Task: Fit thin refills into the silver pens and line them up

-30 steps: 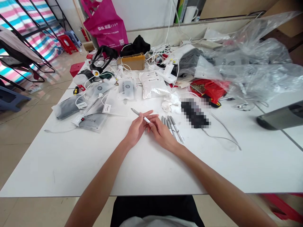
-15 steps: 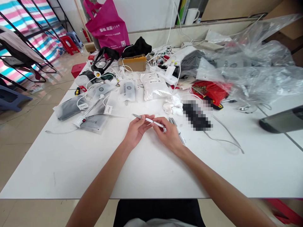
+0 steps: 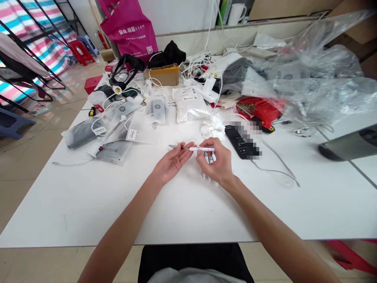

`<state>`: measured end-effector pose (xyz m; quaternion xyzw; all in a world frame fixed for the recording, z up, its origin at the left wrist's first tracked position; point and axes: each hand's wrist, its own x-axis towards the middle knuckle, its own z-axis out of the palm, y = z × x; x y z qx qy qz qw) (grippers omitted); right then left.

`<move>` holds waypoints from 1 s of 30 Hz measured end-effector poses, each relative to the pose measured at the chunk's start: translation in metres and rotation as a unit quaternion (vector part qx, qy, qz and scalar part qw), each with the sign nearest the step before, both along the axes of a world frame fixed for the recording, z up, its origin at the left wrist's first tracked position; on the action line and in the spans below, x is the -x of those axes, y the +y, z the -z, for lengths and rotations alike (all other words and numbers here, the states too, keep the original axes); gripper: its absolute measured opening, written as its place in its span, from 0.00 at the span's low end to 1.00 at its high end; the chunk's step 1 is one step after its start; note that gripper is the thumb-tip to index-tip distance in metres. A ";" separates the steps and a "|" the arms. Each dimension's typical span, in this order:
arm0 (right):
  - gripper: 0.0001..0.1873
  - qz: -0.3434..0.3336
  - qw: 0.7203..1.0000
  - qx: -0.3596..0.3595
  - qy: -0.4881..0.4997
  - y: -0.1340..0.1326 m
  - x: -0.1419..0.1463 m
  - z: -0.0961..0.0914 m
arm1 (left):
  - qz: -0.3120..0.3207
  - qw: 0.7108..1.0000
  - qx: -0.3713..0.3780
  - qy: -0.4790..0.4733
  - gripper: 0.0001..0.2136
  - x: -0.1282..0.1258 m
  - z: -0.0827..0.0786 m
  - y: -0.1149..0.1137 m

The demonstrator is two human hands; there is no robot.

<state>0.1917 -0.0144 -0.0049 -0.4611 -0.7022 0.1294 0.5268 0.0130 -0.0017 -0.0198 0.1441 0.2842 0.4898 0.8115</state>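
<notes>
Over the middle of the white table point(image 3: 182, 212) a pen is in two pieces. My left hand point(image 3: 169, 167) pinches its grey pointed front part point(image 3: 173, 146) under the thumb, with the palm up and the other fingers stretched out. A thin brownish piece shows between that part and the barrel. My right hand point(image 3: 219, 161) is closed on the white pen barrel point(image 3: 203, 149), level and in line with the grey part. Several white and grey pens point(image 3: 209, 158) lie on the table beneath my right hand, partly hidden by it.
A black phone-like device point(image 3: 237, 143), partly pixelated, lies to the right beside crumpled white tissue point(image 3: 212, 127). Packaged items point(image 3: 156, 110), a white pouch point(image 3: 191, 105), cables and a cardboard box point(image 3: 163, 75) crowd the back. Clear plastic bags point(image 3: 318, 90) fill the back right.
The pen, whole before, has come apart: my right hand has drawn the white barrel to the right, away from the grey front part in my left. The view has shifted slightly.
</notes>
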 end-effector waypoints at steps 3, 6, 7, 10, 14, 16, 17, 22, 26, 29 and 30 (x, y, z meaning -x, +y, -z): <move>0.07 0.002 1.000 -0.029 -0.004 0.001 0.000 0.000 | 0.001 1.000 0.010 -0.009 0.07 0.001 -0.002 0.000; 0.07 0.001 0.999 -0.033 -0.013 0.001 0.000 0.002 | -0.002 1.000 0.005 -0.007 0.07 0.002 -0.002 0.001; 0.07 0.003 0.999 -0.029 -0.015 0.001 0.000 0.003 | -0.001 1.000 0.001 -0.006 0.07 0.003 -0.002 0.001; 0.06 0.013 1.000 -0.015 -0.019 0.002 0.000 0.006 | 0.001 1.000 -0.009 -0.004 0.07 0.004 -0.001 0.001; 0.06 0.012 1.000 0.001 -0.019 0.004 0.000 0.009 | 0.001 1.000 -0.020 0.006 0.07 0.004 0.002 0.001; 0.06 0.011 1.000 0.000 -0.016 0.005 -0.001 0.010 | -0.001 1.000 -0.027 0.011 0.07 0.004 0.002 0.002; 0.06 0.011 1.000 -0.005 -0.010 0.005 -0.002 0.010 | -0.002 1.000 -0.030 0.011 0.06 0.004 0.003 0.002; 0.07 -0.016 0.999 -0.033 0.025 0.004 -0.003 0.005 | -0.010 1.000 -0.028 -0.001 0.06 0.004 0.004 0.002; 0.12 -0.097 0.994 -0.053 -0.009 -0.002 0.004 0.000 | -0.003 0.999 -0.047 0.015 0.06 0.005 0.004 0.002; 0.16 -0.136 0.985 -0.098 -0.043 -0.006 0.013 0.003 | 0.016 0.997 -0.063 0.038 0.08 0.006 0.004 0.002; 0.17 -0.145 0.982 -0.110 -0.050 -0.007 0.015 0.006 | 0.020 0.997 -0.066 0.044 0.09 0.006 0.005 0.002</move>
